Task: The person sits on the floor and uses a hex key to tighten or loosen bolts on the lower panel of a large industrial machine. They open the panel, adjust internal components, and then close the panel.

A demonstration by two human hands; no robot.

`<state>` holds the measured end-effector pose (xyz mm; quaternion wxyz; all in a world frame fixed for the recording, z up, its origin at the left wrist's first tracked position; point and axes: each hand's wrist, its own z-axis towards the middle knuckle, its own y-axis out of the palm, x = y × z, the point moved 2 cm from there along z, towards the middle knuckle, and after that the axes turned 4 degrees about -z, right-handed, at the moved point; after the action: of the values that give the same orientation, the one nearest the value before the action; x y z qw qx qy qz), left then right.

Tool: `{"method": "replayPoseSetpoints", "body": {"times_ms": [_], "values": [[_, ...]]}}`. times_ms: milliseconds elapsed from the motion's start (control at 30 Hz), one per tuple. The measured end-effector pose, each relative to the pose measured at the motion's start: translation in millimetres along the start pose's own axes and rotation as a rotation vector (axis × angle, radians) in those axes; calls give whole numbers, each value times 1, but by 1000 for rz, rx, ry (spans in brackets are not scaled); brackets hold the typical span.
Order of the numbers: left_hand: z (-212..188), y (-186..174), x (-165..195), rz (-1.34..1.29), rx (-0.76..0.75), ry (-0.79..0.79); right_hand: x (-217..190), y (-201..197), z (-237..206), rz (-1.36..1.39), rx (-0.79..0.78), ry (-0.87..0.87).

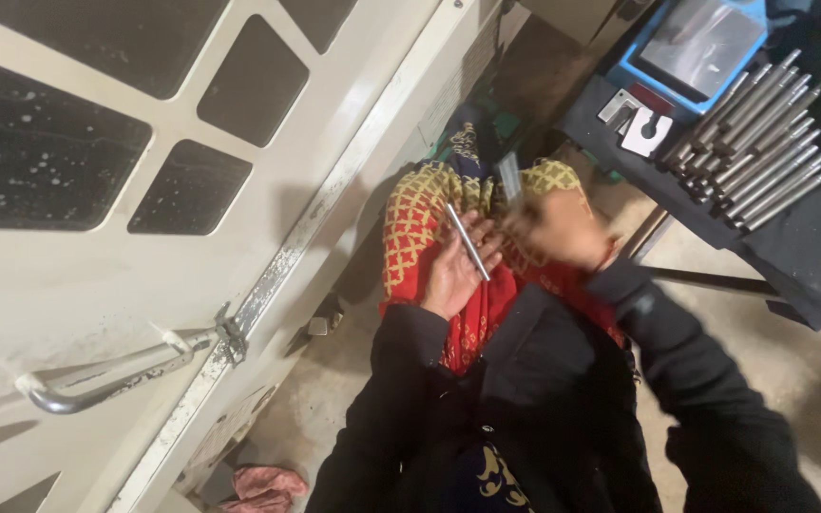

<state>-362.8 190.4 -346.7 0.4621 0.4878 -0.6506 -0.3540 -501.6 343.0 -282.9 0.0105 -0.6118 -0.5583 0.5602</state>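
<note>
A cream machine door [192, 190] with dark windows and a worn metal handle [97, 380] fills the left of the scene. A pink rag [263, 486] lies on the floor near its foot.

At centre, a seated person in a black jacket works over a lap draped in red-and-yellow patterned cloth [410, 228]. The left hand [456, 271] lies palm up and loosely open, a slim metal rod [468, 241] resting across its fingers rather than clenched in them. Just to the right, the right hand [558, 228] is blurred in motion; it appears closed around a second small metal piece [510, 179], though the blur leaves that grip uncertain.

Far right, a stack of like rods [762, 142] lies on a dark table [810, 256] beside a blue-cased scale [691, 47]. Judging by that pile, the handling looks to be going rod by rod, with one in hand; which rods in the stack are finished cannot be told.
</note>
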Motion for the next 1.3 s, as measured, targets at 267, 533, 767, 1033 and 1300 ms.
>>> {"method": "replayPoseSetpoints", "body": {"times_ms": [267, 533, 767, 1033, 1300], "values": [[-3, -7, 0, 153, -31, 86, -29, 70, -4, 32, 166, -323], [-4, 16, 3, 13, 19, -52, 18, -5, -5, -3, 156, 117], [-6, 21, 11, -47, 7, 9, 67, -158, 6, -181, 930, -238], [-4, 11, 8, -45, 24, 22, 98, -168, 18, -186, 957, -323], [-5, 1, 8, -1, 29, 42, 112, -166, 29, -218, 923, -148]]}}
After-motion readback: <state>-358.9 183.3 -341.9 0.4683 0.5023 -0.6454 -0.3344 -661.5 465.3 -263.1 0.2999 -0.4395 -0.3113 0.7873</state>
